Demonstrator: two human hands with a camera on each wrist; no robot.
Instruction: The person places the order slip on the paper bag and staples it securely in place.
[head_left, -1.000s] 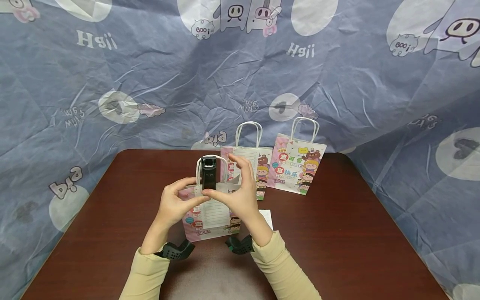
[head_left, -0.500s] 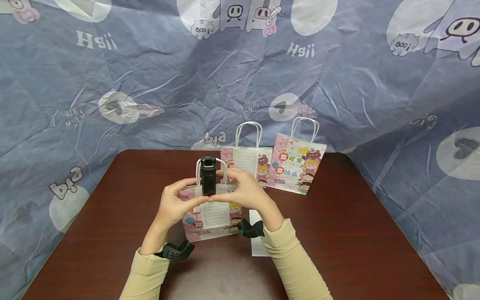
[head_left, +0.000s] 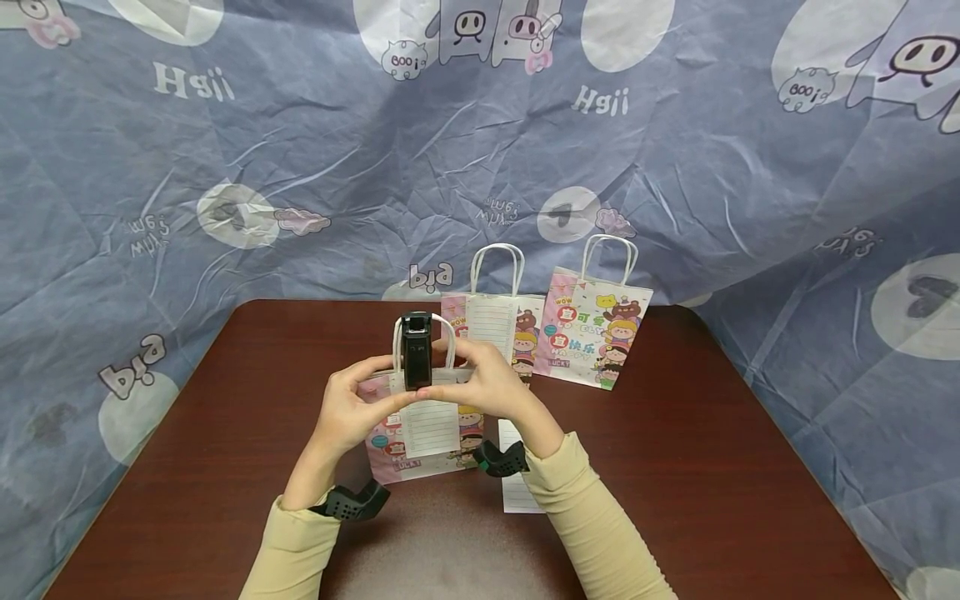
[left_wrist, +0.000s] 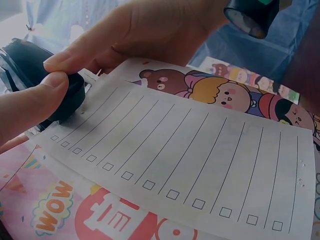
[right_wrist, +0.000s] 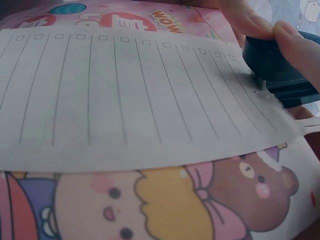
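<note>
A black stapler (head_left: 417, 354) stands across the top edge of the front paper gift bag (head_left: 380, 454), its nose over a lined sheet (head_left: 431, 433) with small checkboxes that lies against the bag's face. My left hand (head_left: 351, 406) grips the stapler from the left, and my right hand (head_left: 491, 382) grips it from the right. Both thumbs meet at its front end. In the left wrist view the thumbs press on top of the stapler (left_wrist: 30, 62). The right wrist view shows the stapler (right_wrist: 267, 59) biting the sheet's top edge. The fingers behind it are largely hidden.
Behind stands a second gift bag (head_left: 527, 321) with a lined sheet (head_left: 490, 321) on its front. A third bag (head_left: 592, 325) stands at the back right. A loose lined sheet (head_left: 519, 493) lies on the brown table (head_left: 675, 467), partly under my right forearm.
A second ago my right hand's fingers were raised and spread; they have come down behind the stapler. That forearm shifted right, uncovering the loose sheet. Since half a second ago both hands barely move.
</note>
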